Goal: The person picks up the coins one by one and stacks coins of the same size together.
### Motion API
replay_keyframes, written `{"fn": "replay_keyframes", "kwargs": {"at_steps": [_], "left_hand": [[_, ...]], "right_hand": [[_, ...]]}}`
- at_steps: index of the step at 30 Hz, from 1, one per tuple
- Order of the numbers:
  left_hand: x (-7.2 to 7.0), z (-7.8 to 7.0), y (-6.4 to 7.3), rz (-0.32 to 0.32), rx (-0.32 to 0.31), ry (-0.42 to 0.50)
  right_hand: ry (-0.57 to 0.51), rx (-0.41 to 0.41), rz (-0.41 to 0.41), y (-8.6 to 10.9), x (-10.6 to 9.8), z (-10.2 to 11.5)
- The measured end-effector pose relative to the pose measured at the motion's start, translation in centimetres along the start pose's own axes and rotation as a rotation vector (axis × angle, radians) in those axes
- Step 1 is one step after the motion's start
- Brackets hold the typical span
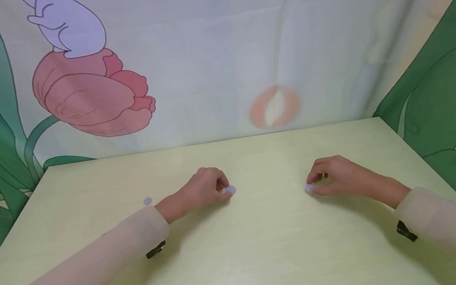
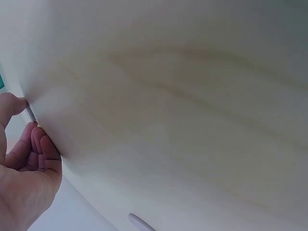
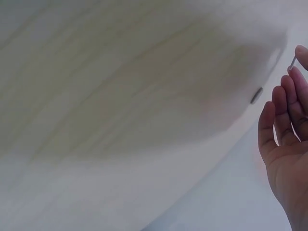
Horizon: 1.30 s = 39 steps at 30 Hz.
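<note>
My left hand (image 1: 205, 187) is at the middle of the table, pinching a small pale purple disc (image 1: 231, 189) between thumb and fingertips. Seen edge-on in the left wrist view, that thin disc (image 2: 31, 113) stands tilted close to the tabletop. Further right, my right hand (image 1: 338, 176) pinches a similar disc (image 1: 309, 188) by its edge. The right wrist view has the thin disc (image 3: 292, 62) between thumb and forefinger, the other fingers loosely bent. A second disc (image 3: 256, 95) lies on the table beside those fingers; the head view does not show it clearly.
Another pale purple disc (image 1: 147, 200) lies flat on the light yellow table (image 1: 261, 239), just beyond the left sleeve. Behind the table hangs a curtain (image 1: 205, 72) printed with flowers and leaves. Black straps (image 1: 406, 231) show under both sleeves.
</note>
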State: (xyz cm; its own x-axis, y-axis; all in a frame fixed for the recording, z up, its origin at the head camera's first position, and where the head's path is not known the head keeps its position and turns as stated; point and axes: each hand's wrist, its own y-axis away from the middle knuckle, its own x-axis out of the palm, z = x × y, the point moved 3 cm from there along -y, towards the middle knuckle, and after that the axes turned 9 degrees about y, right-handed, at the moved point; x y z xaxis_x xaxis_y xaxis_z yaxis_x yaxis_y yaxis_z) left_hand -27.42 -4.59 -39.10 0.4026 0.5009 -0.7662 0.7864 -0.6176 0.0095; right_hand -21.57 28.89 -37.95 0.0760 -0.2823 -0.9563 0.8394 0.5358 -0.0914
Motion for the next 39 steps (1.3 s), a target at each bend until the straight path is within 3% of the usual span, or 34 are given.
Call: {"fn": "replay_keyframes", "kwargs": {"at_steps": [10,15,32,39], "left_hand": [[0.2,0.5,0.0,0.009,-0.021,0.008],[0.1,0.3,0.2,0.005,-0.007,0.014],[-0.1,0.1,-0.1,-0.011,0.038,0.01],[-0.2,0.3,0.0,-0.003,0.011,0.011]], "right_hand": [[-0.016,-0.035,-0.004,-1.4,0.3,0.7],[-0.004,-0.083,-0.031,-2.1,0.3,1.1],[-0.026,-0.124,-0.014,-5.1,0.6,3.4],[-0.031,-0.156,-0.007,-6.7,1.3,4.3]]}}
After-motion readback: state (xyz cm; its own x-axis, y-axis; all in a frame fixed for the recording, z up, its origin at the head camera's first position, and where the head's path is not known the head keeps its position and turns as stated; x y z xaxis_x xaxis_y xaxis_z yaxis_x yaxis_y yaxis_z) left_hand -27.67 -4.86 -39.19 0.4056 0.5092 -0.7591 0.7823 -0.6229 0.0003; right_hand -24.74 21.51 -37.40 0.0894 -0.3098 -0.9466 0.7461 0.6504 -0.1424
